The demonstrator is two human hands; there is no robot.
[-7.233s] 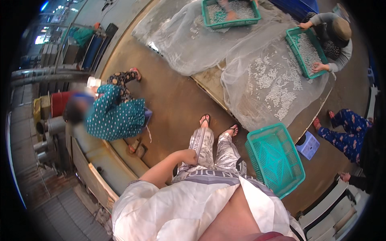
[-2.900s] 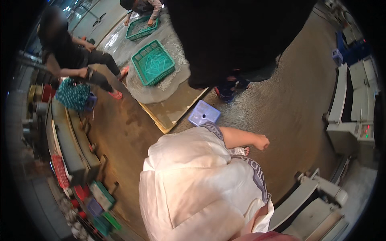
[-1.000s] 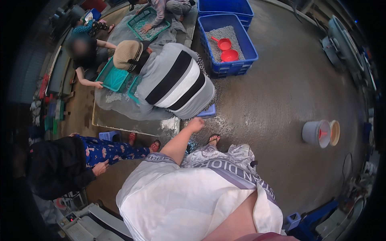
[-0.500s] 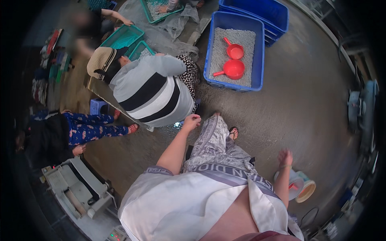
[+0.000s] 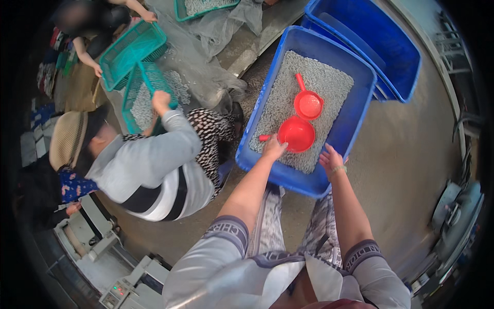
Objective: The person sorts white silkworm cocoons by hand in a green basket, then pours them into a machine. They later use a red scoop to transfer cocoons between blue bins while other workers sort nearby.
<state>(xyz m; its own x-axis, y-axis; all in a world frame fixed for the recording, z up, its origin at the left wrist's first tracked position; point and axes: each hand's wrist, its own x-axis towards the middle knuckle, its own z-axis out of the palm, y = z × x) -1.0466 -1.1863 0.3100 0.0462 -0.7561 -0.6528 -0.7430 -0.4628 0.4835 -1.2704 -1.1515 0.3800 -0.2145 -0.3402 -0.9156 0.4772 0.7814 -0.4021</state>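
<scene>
L hand (image 5: 274,149) half-curled at nearer red scoop (image 5: 297,134), grip unclear; R hand (image 5: 332,159) spread, empty. Prob. reach-in step; next needs firm hold.

Your near scoop (image 5: 297,135) and far scoop (image 5: 309,105) are red; the pellets (image 5: 334,82), pale grey; the tub (image 5: 349,131), blue; on your left, a green basket (image 5: 128,50), a grey sweater (image 5: 149,159) striped black and white, black trousers (image 5: 208,131) spotted white.

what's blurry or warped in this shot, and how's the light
Head view: the co-worker's head at upper left is blurred, the stacked blue tubs look bowed, the larger red scoop is fairly crisp, the light fades toward black picture edges.
</scene>
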